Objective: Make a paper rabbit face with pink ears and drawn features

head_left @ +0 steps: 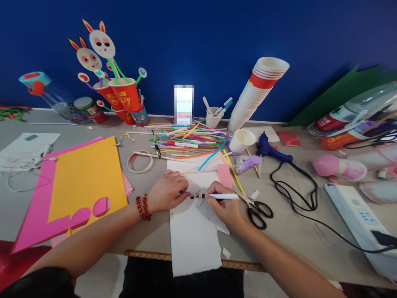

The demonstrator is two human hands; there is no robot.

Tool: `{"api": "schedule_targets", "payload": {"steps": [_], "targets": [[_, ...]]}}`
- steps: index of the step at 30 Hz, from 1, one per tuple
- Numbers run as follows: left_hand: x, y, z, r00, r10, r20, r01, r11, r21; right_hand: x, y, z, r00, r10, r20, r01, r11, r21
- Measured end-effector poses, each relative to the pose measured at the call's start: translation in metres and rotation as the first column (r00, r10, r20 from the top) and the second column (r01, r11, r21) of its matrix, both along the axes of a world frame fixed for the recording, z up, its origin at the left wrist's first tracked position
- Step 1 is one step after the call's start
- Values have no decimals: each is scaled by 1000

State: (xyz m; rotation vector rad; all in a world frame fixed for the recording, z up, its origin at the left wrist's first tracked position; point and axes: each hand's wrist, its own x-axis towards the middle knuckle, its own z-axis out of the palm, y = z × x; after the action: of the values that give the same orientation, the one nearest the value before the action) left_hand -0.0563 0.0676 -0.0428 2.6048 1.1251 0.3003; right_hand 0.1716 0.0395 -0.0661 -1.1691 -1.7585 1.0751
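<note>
My right hand is closed around a white marker pen, its dark tip against a small round face drawing. Two dark eyes with pink around them show on the drawing, which lies on a white paper sheet. From the left, my left hand rests on the sheet; its thumb reaches the drawing's edge and stands apart from the bent fingers. Whether the drawing is a separate cut disc, I cannot tell. Black-handled scissors lie spread beside my right hand.
Pipe cleaners are heaped behind the sheet. A blue glue gun and its cord lie right, near a power strip. Stacked paper cups lean at the back. Yellow card lies left; rabbit faces rise from red cups.
</note>
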Motion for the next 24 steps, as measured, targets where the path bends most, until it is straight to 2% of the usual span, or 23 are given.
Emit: {"api": "schedule_targets", "payload": {"steps": [24], "targets": [[0, 0, 0, 1000, 1, -5, -1, 1000, -4, 0, 0, 0, 1000, -30, 6, 30, 1000, 9]]}}
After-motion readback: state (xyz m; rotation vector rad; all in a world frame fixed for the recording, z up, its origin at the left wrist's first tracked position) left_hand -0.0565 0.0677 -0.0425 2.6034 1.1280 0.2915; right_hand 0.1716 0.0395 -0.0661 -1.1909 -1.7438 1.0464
